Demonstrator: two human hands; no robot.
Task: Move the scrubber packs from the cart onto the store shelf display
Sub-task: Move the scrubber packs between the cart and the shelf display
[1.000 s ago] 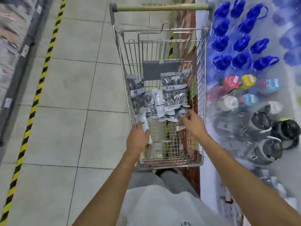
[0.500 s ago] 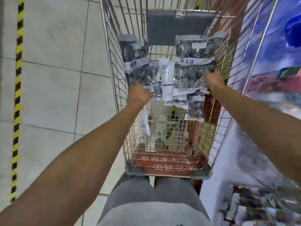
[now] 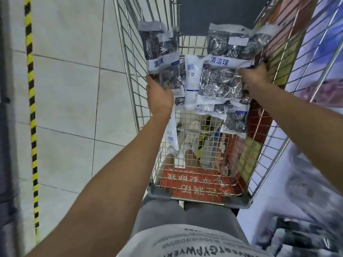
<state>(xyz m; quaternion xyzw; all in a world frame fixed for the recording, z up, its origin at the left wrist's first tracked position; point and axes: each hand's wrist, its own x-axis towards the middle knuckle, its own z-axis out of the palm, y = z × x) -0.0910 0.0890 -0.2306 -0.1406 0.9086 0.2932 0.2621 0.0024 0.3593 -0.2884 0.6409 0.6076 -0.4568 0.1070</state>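
Note:
A wire shopping cart (image 3: 130, 58) stands in front of me with several clear packs of steel-wool scrubbers lifted inside it. My left hand (image 3: 160, 95) grips the bottom of a pack (image 3: 157, 51) at the cart's left side. My right hand (image 3: 255, 76) grips the right edge of a bigger bundle of packs (image 3: 220, 80) at the cart's right side. More packs hang from the bundle, the lowest one (image 3: 234, 122) dangling over the cart's floor. A white pack (image 3: 192, 80) shows its back between my hands.
The cart's wire floor (image 3: 194, 145) shows my feet through it, with a red sign (image 3: 196, 182) on its near end. A tiled aisle (image 3: 74, 89) with a yellow-black stripe (image 3: 30, 71) lies left. Blurred shelf goods (image 3: 306, 210) are at right.
Both hands have reached deeper into the cart and raised the scrubber packs off its floor. The camera has leaned in closer over the cart.

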